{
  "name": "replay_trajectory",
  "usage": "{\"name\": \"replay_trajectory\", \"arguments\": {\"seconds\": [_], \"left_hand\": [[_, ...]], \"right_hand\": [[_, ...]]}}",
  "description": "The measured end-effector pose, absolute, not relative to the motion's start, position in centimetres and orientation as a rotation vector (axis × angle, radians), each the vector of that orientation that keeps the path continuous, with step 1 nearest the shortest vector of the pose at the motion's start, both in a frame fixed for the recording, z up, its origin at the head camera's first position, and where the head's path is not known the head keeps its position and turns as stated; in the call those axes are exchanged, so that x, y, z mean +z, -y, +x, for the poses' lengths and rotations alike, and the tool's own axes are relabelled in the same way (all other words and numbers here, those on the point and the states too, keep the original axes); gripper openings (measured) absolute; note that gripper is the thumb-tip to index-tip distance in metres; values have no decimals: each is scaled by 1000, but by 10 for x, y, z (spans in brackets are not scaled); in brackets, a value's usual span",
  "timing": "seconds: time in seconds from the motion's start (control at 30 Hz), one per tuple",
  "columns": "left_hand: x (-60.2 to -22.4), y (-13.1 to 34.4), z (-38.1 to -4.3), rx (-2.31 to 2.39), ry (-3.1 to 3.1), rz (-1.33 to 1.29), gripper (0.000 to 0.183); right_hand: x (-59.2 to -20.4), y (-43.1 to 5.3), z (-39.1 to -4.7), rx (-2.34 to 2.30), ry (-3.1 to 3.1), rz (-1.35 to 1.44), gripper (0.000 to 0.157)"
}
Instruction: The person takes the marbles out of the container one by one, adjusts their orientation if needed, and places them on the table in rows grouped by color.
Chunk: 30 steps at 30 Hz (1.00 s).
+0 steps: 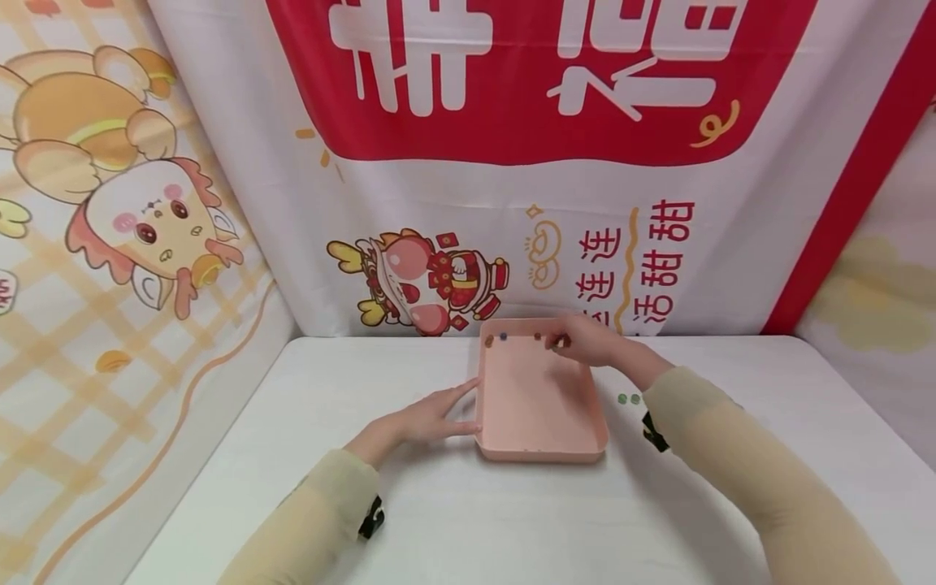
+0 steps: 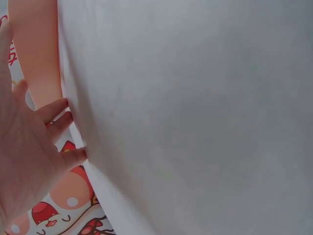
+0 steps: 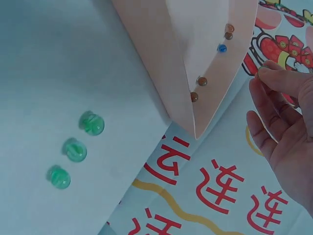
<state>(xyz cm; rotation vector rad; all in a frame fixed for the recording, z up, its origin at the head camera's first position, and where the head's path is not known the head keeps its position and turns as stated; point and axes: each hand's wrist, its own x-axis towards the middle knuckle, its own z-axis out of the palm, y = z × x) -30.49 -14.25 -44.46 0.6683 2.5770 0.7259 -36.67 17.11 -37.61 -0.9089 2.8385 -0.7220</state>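
A shallow pink tray lies on the table, with several small glass marbles along its far inner edge. Among them are a blue marble and a brown marble. My left hand touches the tray's left side with spread, fairly straight fingers. Over the tray's far right corner, my right hand has thumb and index fingertip together, pinching what looks like a small marble, mostly hidden by the fingertips. Three green marbles, one being this green marble, lie on the table right of the tray.
The white table backs onto a red and white printed cloth. A patterned cloth wall stands at the left, another cloth at the right. My right forearm crosses beside the green marbles.
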Motion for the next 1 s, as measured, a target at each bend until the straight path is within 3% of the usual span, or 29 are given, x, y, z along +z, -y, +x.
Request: {"name": "replay_trajectory", "arguments": {"seconds": [0.43,1.0], "left_hand": [[-446,142,-308,736,-2566,675,86],[-445,142,-306,726,-2573,665,85]], "right_hand": [[-364,-200,-320,-726,-2867,-975,13],[-374,-271,-288,-871,-2937,-680,19]]}}
